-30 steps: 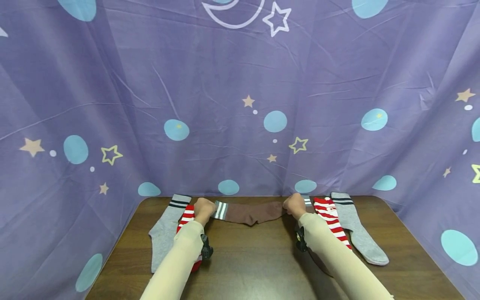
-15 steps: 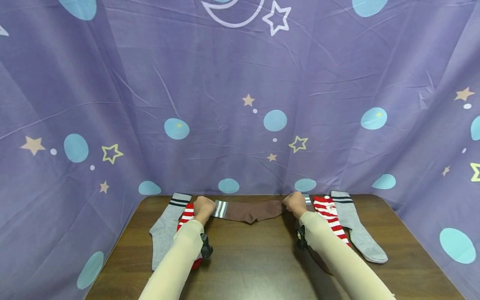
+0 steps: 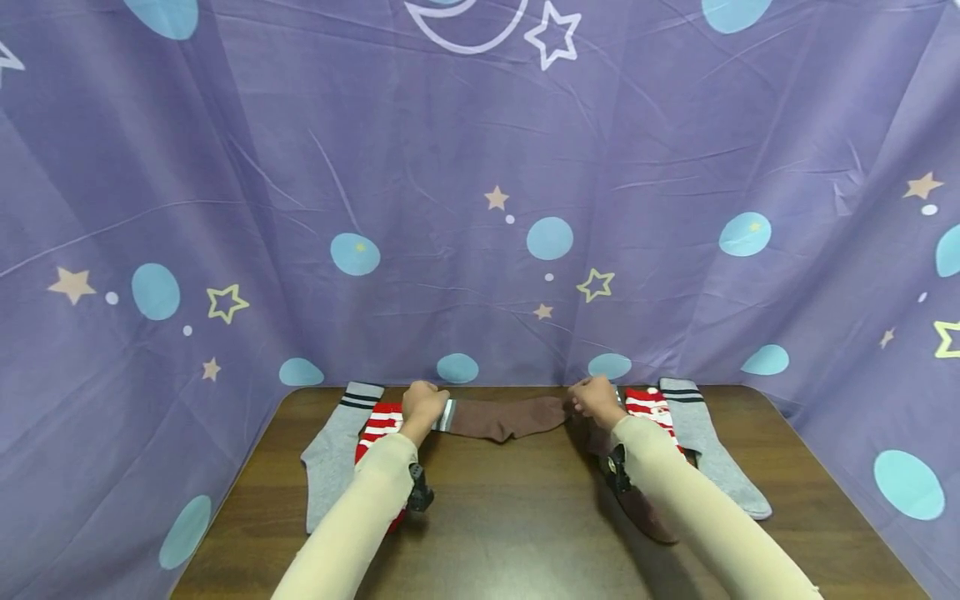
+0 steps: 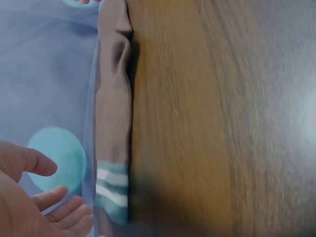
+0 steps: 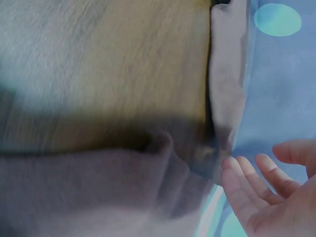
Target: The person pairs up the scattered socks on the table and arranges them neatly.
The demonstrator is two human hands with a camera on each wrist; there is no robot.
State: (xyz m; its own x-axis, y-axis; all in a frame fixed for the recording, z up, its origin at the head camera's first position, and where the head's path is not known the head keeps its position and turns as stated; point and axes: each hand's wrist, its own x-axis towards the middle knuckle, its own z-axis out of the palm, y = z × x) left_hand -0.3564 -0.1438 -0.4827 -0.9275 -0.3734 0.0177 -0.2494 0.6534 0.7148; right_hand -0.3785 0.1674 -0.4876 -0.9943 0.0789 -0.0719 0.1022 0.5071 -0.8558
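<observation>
A brown sock with a teal, white-striped cuff lies lengthwise along the table's back edge. Beside its cuff is my left hand; in the left wrist view its fingers are loosely bent, apart from the sock and holding nothing. Close to the toe, my right hand has relaxed fingers right at the fabric in the right wrist view, thumb spread away. Under the right forearm lies a second brown sock, partly hidden by the arm.
Red-and-white striped socks lie at the left and right, each partly covered by an arm. Outside them are grey socks with black bands, left and right. A purple curtain hangs behind the wooden table.
Both hands have loosened from their fists and let go of the brown sock. The left hand has shifted slightly right and up; the right hand has lifted a little. The sock stays stretched out.
</observation>
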